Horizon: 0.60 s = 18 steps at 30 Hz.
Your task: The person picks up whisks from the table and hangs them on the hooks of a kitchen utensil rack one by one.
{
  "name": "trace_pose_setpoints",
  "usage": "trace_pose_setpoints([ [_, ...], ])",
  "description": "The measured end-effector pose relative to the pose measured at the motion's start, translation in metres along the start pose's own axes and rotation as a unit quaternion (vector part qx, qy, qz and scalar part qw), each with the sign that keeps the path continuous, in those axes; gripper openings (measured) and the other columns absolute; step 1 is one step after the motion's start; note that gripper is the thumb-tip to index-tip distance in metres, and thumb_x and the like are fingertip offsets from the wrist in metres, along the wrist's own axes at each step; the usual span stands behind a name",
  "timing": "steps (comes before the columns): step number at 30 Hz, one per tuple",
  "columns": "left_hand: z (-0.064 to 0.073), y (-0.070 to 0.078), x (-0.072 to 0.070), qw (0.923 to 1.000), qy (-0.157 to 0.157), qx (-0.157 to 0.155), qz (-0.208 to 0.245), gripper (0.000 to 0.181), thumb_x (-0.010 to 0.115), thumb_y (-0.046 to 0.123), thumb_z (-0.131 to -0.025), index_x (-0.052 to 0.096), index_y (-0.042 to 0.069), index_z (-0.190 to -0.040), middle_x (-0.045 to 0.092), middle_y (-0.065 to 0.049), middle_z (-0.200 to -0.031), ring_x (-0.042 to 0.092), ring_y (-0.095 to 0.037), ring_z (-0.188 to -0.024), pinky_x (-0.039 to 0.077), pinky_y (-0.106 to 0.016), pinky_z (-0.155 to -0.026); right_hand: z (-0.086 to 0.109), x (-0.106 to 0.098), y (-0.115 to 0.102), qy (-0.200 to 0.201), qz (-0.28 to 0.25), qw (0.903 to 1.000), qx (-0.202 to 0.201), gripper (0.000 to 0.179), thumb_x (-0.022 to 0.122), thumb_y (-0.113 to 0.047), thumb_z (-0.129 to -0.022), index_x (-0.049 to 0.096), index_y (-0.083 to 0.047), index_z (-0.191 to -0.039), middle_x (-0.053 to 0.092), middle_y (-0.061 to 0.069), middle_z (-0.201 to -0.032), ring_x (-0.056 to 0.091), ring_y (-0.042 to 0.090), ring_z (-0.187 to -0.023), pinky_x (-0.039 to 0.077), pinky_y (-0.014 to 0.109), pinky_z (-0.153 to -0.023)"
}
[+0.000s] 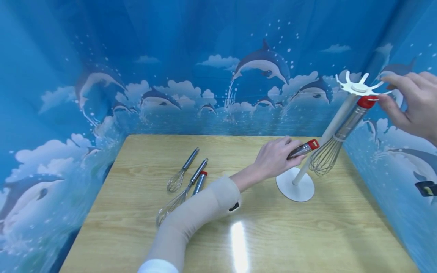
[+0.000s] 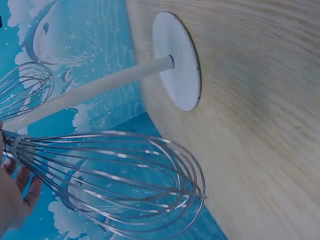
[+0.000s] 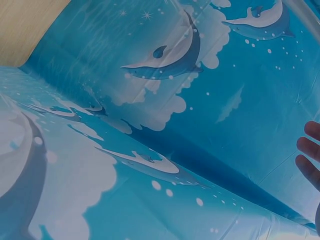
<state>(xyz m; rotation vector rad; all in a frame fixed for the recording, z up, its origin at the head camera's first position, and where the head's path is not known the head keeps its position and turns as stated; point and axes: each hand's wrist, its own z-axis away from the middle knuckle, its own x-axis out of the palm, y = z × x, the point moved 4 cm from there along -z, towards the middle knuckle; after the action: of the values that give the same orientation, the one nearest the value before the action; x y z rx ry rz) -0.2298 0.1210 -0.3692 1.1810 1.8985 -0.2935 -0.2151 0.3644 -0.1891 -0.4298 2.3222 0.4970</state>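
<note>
My left hand (image 1: pixel 276 157) grips a whisk by its silver handle (image 1: pixel 297 151), the red end pointing right. Its wire loops (image 2: pixel 125 180) fill the lower left wrist view; in the head view the hand hides them. Beside it stands a white rack on a pole (image 2: pixel 100 89), with curved arms at the top (image 1: pixel 359 88). A second whisk (image 1: pixel 349 123), also red-ended, hangs tilted from one arm. My right hand (image 1: pixel 414 102) is at the rack's arms, thumb and forefinger apart, near the red end. Its fingers (image 3: pixel 310 148) look fairly straight in the right wrist view; exact contact is unclear.
On the left of the wooden table (image 1: pixel 136 242) lie a small whisk (image 1: pixel 183 169), a longer whisk (image 1: pixel 191 185) and a red-ended handle (image 1: pixel 200 182), partly behind my left sleeve. A dolphin-print curtain (image 1: pixel 205 57) surrounds the table's back and sides.
</note>
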Motion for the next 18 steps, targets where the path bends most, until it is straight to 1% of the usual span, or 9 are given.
trace_pose_setpoints([
  [3, -0.004, 0.003, -0.004, 1.0000, 0.000, 0.005, 0.004, 0.029, 0.066, 0.040, -0.104, 0.069, 0.021, -0.125, 0.068, 0.003, -0.099, 0.055, -0.007, -0.072, 0.041, -0.018, -0.061, 0.000, 0.000, 0.000, 0.001, 0.000, 1.0000, -0.003, 0.090, 0.022, -0.068, -0.109, 0.059, 0.012, -0.131, 0.066, 0.037, -0.102, 0.053, 0.050, -0.083, 0.043, 0.059, -0.074],
  [6, -0.008, 0.007, -0.007, 0.9999, -0.005, 0.011, 0.010, 0.030, 0.066, 0.040, -0.104, 0.069, 0.021, -0.127, 0.068, 0.002, -0.100, 0.056, -0.008, -0.072, 0.042, -0.018, -0.061, 0.000, 0.000, 0.000, 0.004, -0.001, 1.0000, -0.006, 0.091, 0.022, -0.068, -0.109, 0.058, 0.013, -0.131, 0.065, 0.038, -0.101, 0.052, 0.050, -0.083, 0.043, 0.059, -0.074],
  [10, -0.015, 0.011, -0.010, 0.9998, -0.012, 0.014, 0.002, 0.033, 0.065, 0.042, -0.104, 0.068, 0.022, -0.130, 0.070, 0.004, -0.106, 0.059, -0.005, -0.076, 0.045, -0.015, -0.064, 0.000, 0.000, 0.000, 0.006, -0.002, 1.0000, -0.005, 0.092, 0.021, -0.068, -0.109, 0.058, 0.014, -0.132, 0.063, 0.038, -0.101, 0.051, 0.050, -0.083, 0.040, 0.057, -0.075],
  [12, -0.017, 0.014, -0.012, 0.9998, -0.013, 0.015, -0.003, 0.033, 0.065, 0.042, -0.104, 0.068, 0.022, -0.130, 0.069, 0.005, -0.105, 0.059, -0.005, -0.075, 0.044, -0.015, -0.063, 0.000, 0.001, 0.000, 0.005, -0.003, 1.0000, -0.006, 0.092, 0.021, -0.068, -0.109, 0.058, 0.014, -0.132, 0.063, 0.039, -0.100, 0.051, 0.050, -0.083, 0.039, 0.057, -0.075],
  [14, -0.020, 0.016, -0.015, 0.9998, -0.011, 0.017, -0.005, 0.033, 0.065, 0.042, -0.104, 0.068, 0.022, -0.130, 0.069, 0.005, -0.105, 0.058, -0.004, -0.074, 0.043, -0.015, -0.062, 0.000, 0.001, 0.000, 0.004, -0.003, 1.0000, -0.005, 0.091, 0.022, -0.067, -0.109, 0.058, 0.013, -0.132, 0.063, 0.038, -0.101, 0.051, 0.050, -0.082, 0.040, 0.057, -0.074],
  [18, -0.024, 0.020, -0.021, 0.9996, 0.001, 0.025, 0.008, 0.032, 0.065, 0.041, -0.104, 0.068, 0.022, -0.129, 0.068, 0.004, -0.103, 0.058, -0.006, -0.073, 0.042, -0.016, -0.061, 0.000, 0.000, -0.001, 0.004, -0.003, 1.0000, -0.007, 0.090, 0.022, -0.066, -0.110, 0.058, 0.013, -0.132, 0.063, 0.038, -0.100, 0.052, 0.051, -0.082, 0.041, 0.058, -0.074],
])
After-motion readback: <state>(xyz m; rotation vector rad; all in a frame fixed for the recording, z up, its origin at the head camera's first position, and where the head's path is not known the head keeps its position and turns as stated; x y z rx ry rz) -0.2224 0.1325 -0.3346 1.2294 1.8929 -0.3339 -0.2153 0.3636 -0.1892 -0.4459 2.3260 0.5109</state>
